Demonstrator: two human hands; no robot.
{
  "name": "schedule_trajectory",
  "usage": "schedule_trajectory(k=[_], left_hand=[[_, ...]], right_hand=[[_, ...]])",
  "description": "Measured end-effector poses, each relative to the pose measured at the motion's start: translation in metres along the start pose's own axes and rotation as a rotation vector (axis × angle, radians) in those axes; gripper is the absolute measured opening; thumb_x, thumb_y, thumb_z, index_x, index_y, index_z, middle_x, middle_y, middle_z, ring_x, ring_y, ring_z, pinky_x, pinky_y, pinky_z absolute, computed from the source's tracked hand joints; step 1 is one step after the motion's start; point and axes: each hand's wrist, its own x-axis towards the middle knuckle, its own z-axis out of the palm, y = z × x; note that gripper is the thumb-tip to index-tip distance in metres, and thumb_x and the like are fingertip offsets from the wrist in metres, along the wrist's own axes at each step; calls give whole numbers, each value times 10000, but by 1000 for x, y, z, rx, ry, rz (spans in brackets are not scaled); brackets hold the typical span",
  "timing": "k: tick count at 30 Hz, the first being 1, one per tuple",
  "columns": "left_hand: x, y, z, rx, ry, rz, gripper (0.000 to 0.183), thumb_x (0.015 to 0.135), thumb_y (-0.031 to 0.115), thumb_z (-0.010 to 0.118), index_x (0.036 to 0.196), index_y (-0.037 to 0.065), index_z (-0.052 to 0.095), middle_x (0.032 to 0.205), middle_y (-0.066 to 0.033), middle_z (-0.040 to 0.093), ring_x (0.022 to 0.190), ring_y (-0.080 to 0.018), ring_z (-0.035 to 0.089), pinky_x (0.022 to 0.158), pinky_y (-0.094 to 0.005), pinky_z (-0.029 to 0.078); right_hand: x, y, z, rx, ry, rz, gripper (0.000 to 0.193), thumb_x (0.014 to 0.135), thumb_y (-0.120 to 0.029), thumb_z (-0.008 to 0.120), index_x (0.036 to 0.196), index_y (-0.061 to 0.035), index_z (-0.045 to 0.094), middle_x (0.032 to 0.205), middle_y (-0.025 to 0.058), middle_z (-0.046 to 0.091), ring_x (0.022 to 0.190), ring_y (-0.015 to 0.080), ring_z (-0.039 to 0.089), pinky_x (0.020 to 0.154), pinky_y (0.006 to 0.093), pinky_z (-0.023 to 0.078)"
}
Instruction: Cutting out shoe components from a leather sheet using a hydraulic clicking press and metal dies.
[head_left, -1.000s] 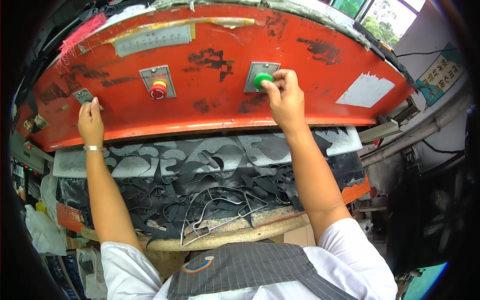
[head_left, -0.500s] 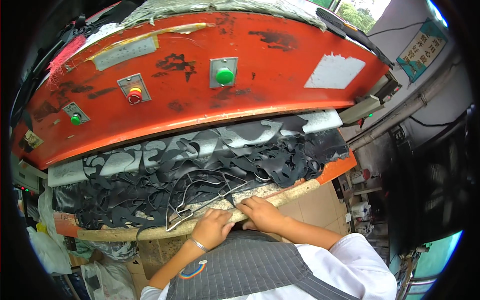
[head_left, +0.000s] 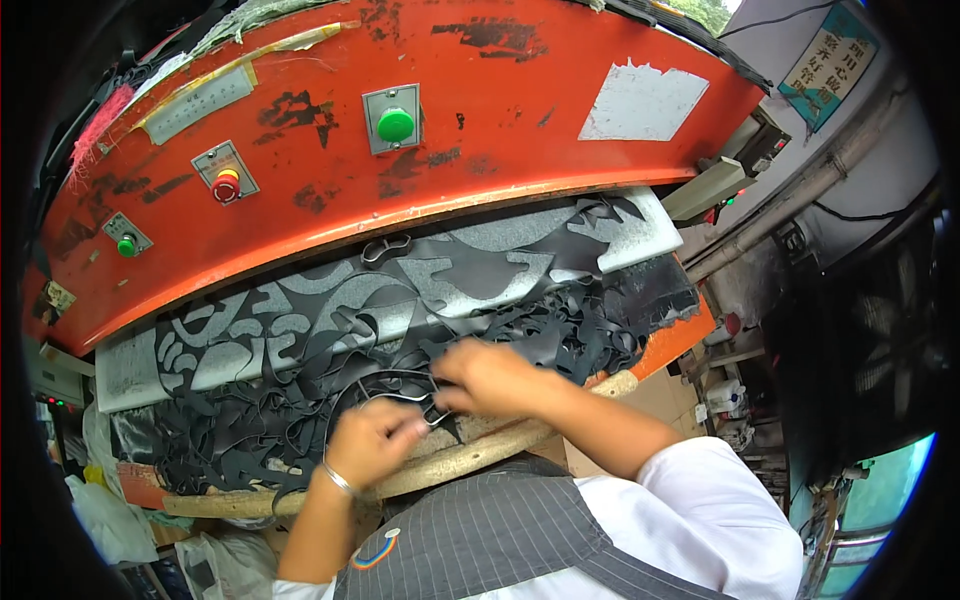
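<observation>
A steel-edged cutting die [head_left: 400,396], a thin metal outline, lies between my hands on the black scraps near the front edge. My right hand [head_left: 495,378] has its fingers curled over the die's right end. Beside the die's left part is my left hand [head_left: 372,440], thumb toward the middle; motion smears its fingers, and part of the die is hidden there. Beyond, a black sheet with cut-out shapes [head_left: 480,270] lies on a pale cutting board [head_left: 640,235]. A smaller metal die [head_left: 387,250] sits on the board by the machine.
An orange press beam [head_left: 320,170] with a green button [head_left: 395,124] and a red knob [head_left: 226,185] spans the far side. Tangled black offcuts [head_left: 230,430] cover the near bed. A rounded pale rail [head_left: 470,455] edges it. Plastic bags [head_left: 110,520] stand lower left.
Both hands have left the front rail and moved forward onto the die. My view has shifted, and the board and cut sheet show more fully, with the small die now visible.
</observation>
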Motion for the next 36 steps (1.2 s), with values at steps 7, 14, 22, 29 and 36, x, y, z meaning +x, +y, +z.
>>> schedule_trajectory(k=[7,14,22,29,36], left_hand=[[137,-102,-23,269,448,-108,450,901,218,595,1284,-13,546,1326,-209,540,1240,-326,518,1031,-396,401],[163,-124,-6,606,335,-174,534,937,287,523,1394,23,447,1477,-147,409,1404,-287,326,1157,-447,222],[161,-125,0,624,412,-139,513,913,281,546,1359,33,493,1458,-133,438,1381,-285,362,1149,-442,244],[161,-116,2,580,412,-160,524,907,304,547,1357,38,503,1453,-120,446,1386,-262,353,1158,-427,228],[150,-126,-5,539,417,-156,526,897,308,570,1349,45,516,1459,-125,438,1398,-262,335,1167,-420,202]], right_hand=[[171,77,17,-212,534,55,655,745,-200,750,1308,-7,476,1252,158,520,1189,333,472,990,428,428],[152,131,-7,81,808,-46,408,734,-136,729,1092,-28,567,1035,181,551,1029,370,508,898,453,436],[76,135,-19,57,578,438,460,723,-205,682,1113,15,572,1057,227,570,1004,406,572,878,452,485],[80,119,-5,-58,544,558,486,753,-230,658,1144,-4,477,1092,242,503,897,478,600,790,528,505],[84,112,7,-35,514,681,533,781,-271,661,1185,6,449,1126,276,505,937,495,589,824,537,496]])
